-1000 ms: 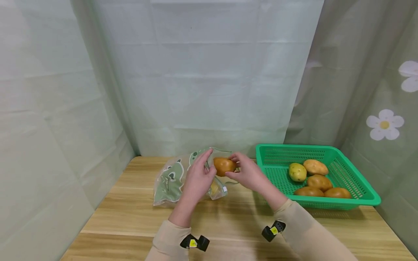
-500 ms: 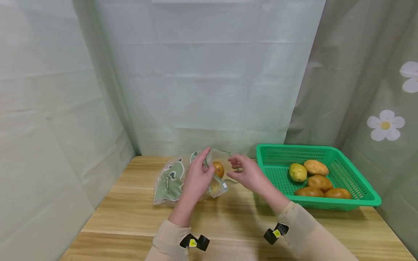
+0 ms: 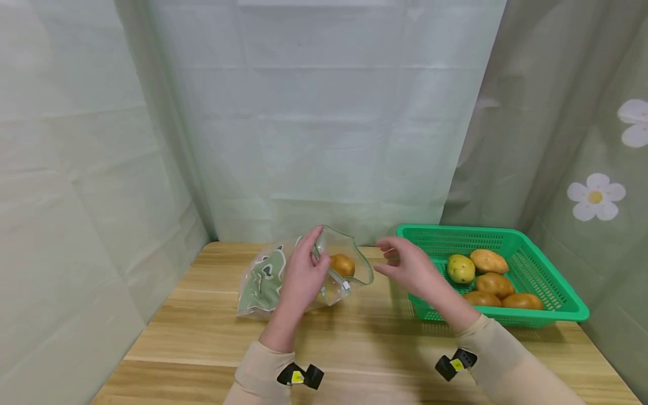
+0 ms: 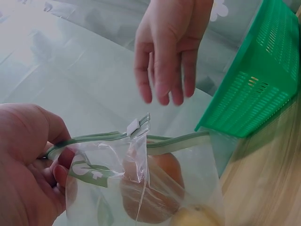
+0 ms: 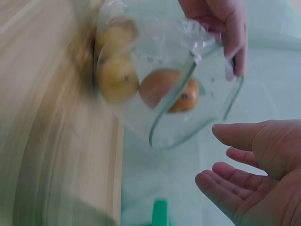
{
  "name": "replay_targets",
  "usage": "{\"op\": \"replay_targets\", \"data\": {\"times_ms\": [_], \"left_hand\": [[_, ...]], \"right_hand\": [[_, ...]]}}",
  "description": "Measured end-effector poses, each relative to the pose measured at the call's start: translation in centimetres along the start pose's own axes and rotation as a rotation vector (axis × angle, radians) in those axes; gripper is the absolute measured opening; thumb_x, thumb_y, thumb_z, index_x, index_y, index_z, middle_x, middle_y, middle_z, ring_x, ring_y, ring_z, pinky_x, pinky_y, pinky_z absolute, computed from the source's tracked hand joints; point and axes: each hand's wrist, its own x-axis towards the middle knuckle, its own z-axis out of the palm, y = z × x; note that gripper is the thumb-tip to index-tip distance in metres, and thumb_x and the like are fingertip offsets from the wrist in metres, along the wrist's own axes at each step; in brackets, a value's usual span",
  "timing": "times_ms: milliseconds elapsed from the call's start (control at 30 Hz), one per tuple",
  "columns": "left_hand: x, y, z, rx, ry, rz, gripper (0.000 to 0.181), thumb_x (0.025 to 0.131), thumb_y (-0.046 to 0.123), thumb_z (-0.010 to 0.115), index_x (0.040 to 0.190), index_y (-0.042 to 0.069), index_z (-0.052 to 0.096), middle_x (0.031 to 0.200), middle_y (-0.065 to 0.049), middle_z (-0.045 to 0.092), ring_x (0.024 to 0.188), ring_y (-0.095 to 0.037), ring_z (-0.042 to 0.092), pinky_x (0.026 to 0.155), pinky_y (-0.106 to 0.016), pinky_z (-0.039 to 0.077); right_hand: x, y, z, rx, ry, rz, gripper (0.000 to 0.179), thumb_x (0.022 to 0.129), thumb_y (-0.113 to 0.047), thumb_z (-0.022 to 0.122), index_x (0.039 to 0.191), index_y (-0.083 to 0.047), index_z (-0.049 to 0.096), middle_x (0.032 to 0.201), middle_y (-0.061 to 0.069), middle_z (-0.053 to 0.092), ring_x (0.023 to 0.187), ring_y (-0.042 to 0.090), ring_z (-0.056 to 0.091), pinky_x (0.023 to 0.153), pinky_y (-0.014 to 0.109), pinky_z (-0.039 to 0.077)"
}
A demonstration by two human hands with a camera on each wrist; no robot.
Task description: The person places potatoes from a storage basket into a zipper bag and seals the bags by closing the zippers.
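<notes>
My left hand (image 3: 306,275) pinches the rim of a clear zip bag (image 3: 260,284) with a green cartoon print, lying on its side with its mouth held open toward the right. Just inside that mouth sits a smooth brown fruit (image 3: 342,265). Through the plastic in the right wrist view, yellow fruits (image 5: 117,80) show deeper in the bag. A white slider (image 4: 133,127) sits at one end of the zip. Off to the right of the mouth, my right hand (image 3: 405,267) holds nothing, its fingers loosely bent and apart from the bag.
A green plastic basket (image 3: 557,274) stands at the right of the wooden table (image 3: 364,349). In it lie a yellow-green fruit (image 3: 460,269), a tan oval one (image 3: 489,261) and brown ones (image 3: 495,286). Pale curtains (image 3: 324,140) hang behind the table.
The right hand has let go of the brown fruit in the bag's mouth and drawn back to the right, toward the basket. The left hand has stayed at the bag's rim.
</notes>
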Motion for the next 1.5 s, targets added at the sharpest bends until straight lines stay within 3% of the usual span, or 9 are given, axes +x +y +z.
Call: {"op": "replay_targets", "data": {"times_ms": [700,1000,1500], "left_hand": [[0.0,0.0,-0.4,-0.041,0.010,-0.014,0.065,0.098,0.004,0.062,0.163,0.011,0.055,0.153,-0.014,0.059,0.057,-0.013,0.044,0.048,-0.025,0.037],[0.0,0.0,-0.4,-0.040,0.014,-0.007,0.065,0.098,0.004,0.062,0.163,0.011,0.056,0.152,-0.015,0.060,0.057,-0.012,0.044,0.048,-0.025,0.037],[0.0,0.1,-0.4,-0.037,0.017,-0.008,0.065,0.098,0.004,0.062,0.162,0.009,0.056,0.149,-0.015,0.061,0.059,-0.013,0.044,0.049,-0.024,0.038]], "right_hand": [[-2.3,6.3,-5.9,-0.204,0.010,0.099,0.069,0.101,-0.036,0.082,0.157,-0.005,0.057,0.161,0.027,0.051,0.142,0.054,0.052,0.106,0.072,0.049],[-3.0,9.0,-7.4,-0.194,-0.004,0.084,0.080,0.100,-0.036,0.084,0.161,0.004,0.049,0.162,0.036,0.045,0.145,0.060,0.043,0.109,0.077,0.043],[-4.1,12.8,-9.0,-0.269,-0.007,0.147,0.091,0.098,-0.038,0.085,0.164,0.007,0.041,0.164,0.040,0.037,0.147,0.064,0.036,0.112,0.082,0.034]]}}
